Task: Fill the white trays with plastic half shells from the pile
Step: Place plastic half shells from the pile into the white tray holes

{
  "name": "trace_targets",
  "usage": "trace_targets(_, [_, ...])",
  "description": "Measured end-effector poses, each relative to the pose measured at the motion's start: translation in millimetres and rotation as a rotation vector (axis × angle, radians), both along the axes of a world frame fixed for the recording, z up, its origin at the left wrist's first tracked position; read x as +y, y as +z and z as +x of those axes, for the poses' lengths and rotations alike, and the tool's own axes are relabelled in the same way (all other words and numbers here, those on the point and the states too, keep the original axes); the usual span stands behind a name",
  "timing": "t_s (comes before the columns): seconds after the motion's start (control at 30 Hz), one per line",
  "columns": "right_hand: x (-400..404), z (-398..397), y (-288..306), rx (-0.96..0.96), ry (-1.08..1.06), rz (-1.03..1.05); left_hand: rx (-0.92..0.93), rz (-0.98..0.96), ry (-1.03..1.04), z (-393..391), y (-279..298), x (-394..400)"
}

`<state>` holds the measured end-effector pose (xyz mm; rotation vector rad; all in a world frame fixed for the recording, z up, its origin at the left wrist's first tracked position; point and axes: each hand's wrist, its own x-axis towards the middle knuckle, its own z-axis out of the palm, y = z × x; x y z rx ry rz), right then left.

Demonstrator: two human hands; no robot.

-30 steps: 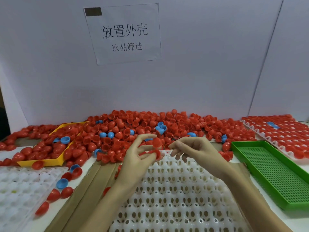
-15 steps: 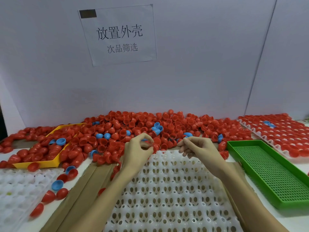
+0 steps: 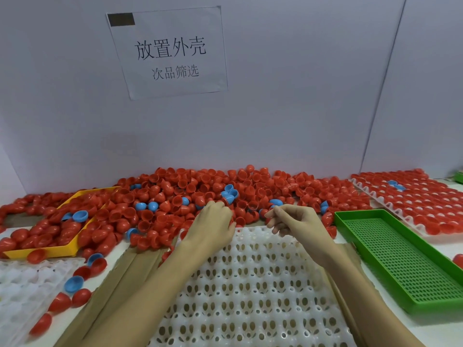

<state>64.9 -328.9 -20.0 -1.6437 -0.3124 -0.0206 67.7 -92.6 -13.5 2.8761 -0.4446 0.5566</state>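
Both your hands have moved forward to the heap of red and blue plastic half shells [image 3: 200, 196]: left hand [image 3: 213, 221] curled into it, grip unclear; right hand [image 3: 295, 221] loosely curled, holding nothing visible. White moulded cell tray [image 3: 250, 296] before you sits unfilled; far-right tray [image 3: 413, 204] looks full.

Red and blue shells [image 3: 190, 194], white tray [image 3: 250, 284], perforated green tray [image 3: 400, 259], yellow tray [image 3: 37, 251].

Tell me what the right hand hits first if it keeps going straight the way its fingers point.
The right hand points away and leftward; its fingers would likely first meet the pile of half shells, probably the blue shell, though depth is unclear.
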Motion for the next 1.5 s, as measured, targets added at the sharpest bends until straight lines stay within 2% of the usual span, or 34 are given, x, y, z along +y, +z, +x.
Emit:
trace_targets(0.1, [-0.4, 0.8, 0.8, 0.002, -0.022, 0.011, -0.04, -0.059, -0.053, 17.8, 16.0, -11.4])
trace_targets(0.2, [-1.9, 1.3, -0.5, -0.003, -0.033, 0.013, 0.103, -0.037, -0.122, 38.2, 12.9, -30.2])
trace_targets(0.3, [-3.7, 2.4, -1.9, -0.002, -0.046, 0.008, 0.202, -0.001, -0.106, 55.0, -2.3, -42.1])
trace_targets(0.5, [-7.3, 5.2, -5.1, -0.003, -0.063, 0.002, 0.162, -0.119, -0.027, 71.7, -13.6, -51.3])
trace_targets(0.63, [-7.4, 3.5, -6.0, 0.008, -0.066, 0.006, 0.102, -0.27, -0.124, 58.1, -7.2, -43.4])
trace_targets(0.8, [-5.6, 1.5, -3.8, 0.011, -0.055, -0.035, -0.087, -0.45, -0.249, 8.8, -0.1, 3.9])
trace_targets(0.9, [-3.7, -0.9, -3.0, 0.011, -0.049, -0.054, -0.191, -0.466, -0.143, -17.2, 8.9, 66.1])
trace_targets(1.03, [0.2, -3.4, 0.4, -0.01, -0.046, -0.072, -0.406, -0.407, 0.271, -37.1, 32.1, 176.5])
trace_targets(1.1, [3.7, -4.0, 0.8, -0.023, -0.04, -0.077, -0.324, -0.299, 0.489, -38.8, 41.2, 217.2])
trace_targets(1.17, [6.2, -4.6, 1.5, -0.029, -0.027, -0.083, -0.221, -0.147, 0.574, -34.8, 41.7, 232.5])
trace_targets(1.23, [7.2, -5.4, 1.9, -0.029, -0.016, -0.092, -0.212, -0.103, 0.514, -29.3, 38.4, 222.9])
trace_targets(1.3, [7.4, -5.6, 1.4, -0.025, -0.018, -0.101, -0.205, -0.147, 0.387, -21.3, 32.7, 198.6])
trace_targets(1.4, [9.1, -5.1, 0.0, -0.015, -0.019, -0.115, -0.085, -0.231, 0.242, -2.3, 16.3, 156.8])
trace_targets(1.5, [13.0, -5.4, 0.0, -0.001, 0.001, -0.123, 0.012, -0.197, 0.234, 18.8, -1.4, 132.0])
